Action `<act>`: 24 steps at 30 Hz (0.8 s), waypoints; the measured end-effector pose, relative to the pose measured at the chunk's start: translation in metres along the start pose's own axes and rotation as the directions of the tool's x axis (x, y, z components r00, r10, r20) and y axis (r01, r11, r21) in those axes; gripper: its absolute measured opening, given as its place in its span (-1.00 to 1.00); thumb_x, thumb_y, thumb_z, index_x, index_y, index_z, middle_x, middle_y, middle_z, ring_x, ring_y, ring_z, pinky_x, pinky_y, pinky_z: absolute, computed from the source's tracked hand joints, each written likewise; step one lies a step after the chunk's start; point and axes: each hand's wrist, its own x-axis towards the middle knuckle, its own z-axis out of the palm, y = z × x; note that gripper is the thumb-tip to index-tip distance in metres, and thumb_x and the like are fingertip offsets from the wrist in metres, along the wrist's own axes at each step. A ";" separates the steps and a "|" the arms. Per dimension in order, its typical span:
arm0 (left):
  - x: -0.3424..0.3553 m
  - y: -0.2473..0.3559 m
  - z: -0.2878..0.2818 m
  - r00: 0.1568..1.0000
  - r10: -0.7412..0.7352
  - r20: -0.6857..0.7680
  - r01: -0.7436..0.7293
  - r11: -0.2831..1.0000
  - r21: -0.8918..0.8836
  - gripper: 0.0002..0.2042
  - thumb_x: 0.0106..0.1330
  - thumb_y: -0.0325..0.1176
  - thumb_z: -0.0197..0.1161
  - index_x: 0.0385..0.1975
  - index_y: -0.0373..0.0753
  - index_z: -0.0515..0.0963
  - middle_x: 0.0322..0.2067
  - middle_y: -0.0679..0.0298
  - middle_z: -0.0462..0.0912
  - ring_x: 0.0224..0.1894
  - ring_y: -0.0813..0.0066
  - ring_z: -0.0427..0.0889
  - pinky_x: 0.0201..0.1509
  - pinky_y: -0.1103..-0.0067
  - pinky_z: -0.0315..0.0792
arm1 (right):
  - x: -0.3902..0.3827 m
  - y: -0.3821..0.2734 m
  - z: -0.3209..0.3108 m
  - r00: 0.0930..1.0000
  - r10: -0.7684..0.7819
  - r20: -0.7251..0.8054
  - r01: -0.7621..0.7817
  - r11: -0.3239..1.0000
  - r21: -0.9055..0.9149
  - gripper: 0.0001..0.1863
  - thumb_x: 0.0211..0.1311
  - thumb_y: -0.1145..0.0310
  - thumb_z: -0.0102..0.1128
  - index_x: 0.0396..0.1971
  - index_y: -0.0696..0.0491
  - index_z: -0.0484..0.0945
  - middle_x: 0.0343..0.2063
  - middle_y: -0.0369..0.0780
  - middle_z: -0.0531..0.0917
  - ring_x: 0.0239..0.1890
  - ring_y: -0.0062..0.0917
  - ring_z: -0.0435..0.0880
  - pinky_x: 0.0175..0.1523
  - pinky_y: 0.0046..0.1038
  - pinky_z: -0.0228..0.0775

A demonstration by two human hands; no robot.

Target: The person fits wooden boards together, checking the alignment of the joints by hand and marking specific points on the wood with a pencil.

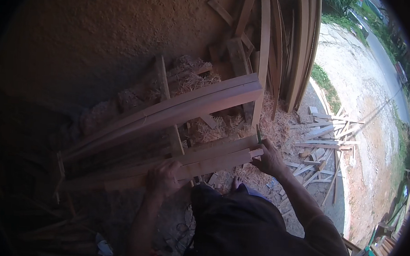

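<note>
Two long wooden beams lie side by side in front of me. The near beam [217, 164] has a narrow, stepped tongue at its right end. Over its edge, around the middle, my left hand [163, 178] is closed, its fingers curled on the wood. My right hand [271, 160] is at the stepped end, closed around a thin green pencil [259, 133] that points up and away. Beside the near beam, touching or almost touching it, lies the second beam [222, 148]. The fingertips of my right hand are partly hidden by the wood.
Farther off, a thick pair of beams [192, 99] rests across an upright-edged support [163, 76]. Tall planks [303, 49] lean at the back right. Wood shavings [194, 80] cover the ground, and offcuts [326, 135] are heaped to the right. A rough wall [103, 28] stands behind.
</note>
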 end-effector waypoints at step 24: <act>-0.008 -0.015 0.011 0.999 -0.003 0.054 0.004 1.000 -0.020 -0.51 0.01 0.01 0.58 -0.21 -0.18 0.56 -0.21 0.18 0.70 -0.13 0.17 0.74 -0.06 0.26 0.64 | 0.003 -0.004 0.009 0.988 -0.088 -0.126 0.097 0.993 0.069 -0.54 -0.06 0.47 0.62 -0.16 0.09 0.54 -0.22 -0.09 0.57 -0.13 -0.08 0.58 -0.12 -0.12 0.49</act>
